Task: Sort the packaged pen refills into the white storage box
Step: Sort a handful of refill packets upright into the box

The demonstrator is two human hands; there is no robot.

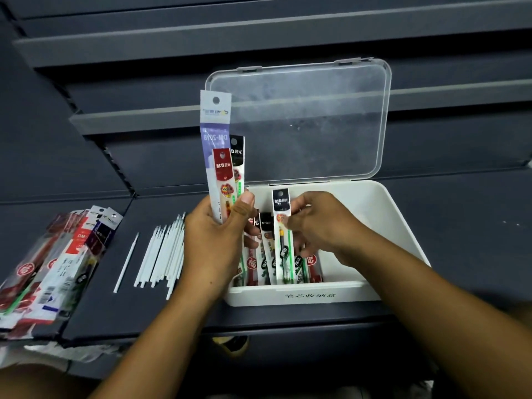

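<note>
A white storage box [383,214] stands open on the dark shelf, its clear lid [305,119] raised behind it. Several packaged pen refills [266,254] lie in the box's left part. My left hand [214,240] grips a small upright bundle of refill packs [220,151] at the box's left edge: a tall purple-and-white pack, a red-topped one and a black-topped one. My right hand [322,226] pinches one black-topped refill pack [282,220], held upright over the packs inside the box.
A loose pile of more refill packs [54,260] lies at the left of the shelf. Bare white refill tubes [164,254] lie in a row between that pile and my left hand. Dark shelf ledges [172,41] rise behind the box.
</note>
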